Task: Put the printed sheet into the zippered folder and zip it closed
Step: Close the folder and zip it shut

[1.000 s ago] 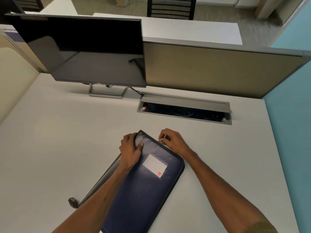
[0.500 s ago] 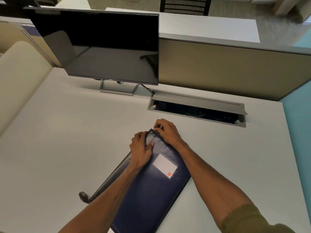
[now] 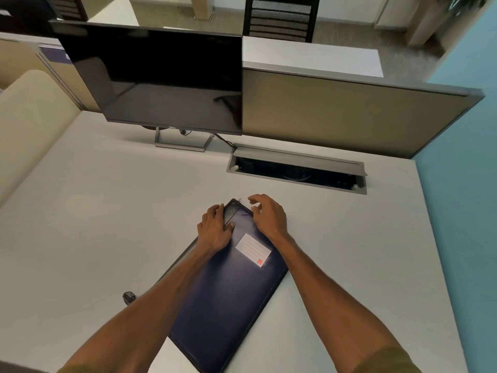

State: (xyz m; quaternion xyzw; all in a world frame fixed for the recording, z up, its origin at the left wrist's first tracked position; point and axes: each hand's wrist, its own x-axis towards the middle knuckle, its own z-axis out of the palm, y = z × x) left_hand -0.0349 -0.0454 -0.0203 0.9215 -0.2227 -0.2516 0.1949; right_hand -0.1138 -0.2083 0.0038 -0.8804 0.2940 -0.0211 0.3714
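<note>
Gripping the far corner of the folder (image 3: 228, 292), mid-frame, is the left hand (image 3: 213, 232) — the right hand (image 3: 269, 216) is hovering just beside it, loosely curled, holding nothing.

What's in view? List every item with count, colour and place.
zippered folder: 1, navy, diagonal at desk centre
label: 1, white with red square, on folder cover
monitor: 1, black, desk's back left
cable hatch: 1, grey, open, behind folder
small object: 1, black, left of folder
desk: 1, white
partition: 1, tan, behind desk
chair: 1, black, beyond partition
left hand: 1, grips folder's far corner
right hand: 1, loosely curled, over folder's far edge
</note>
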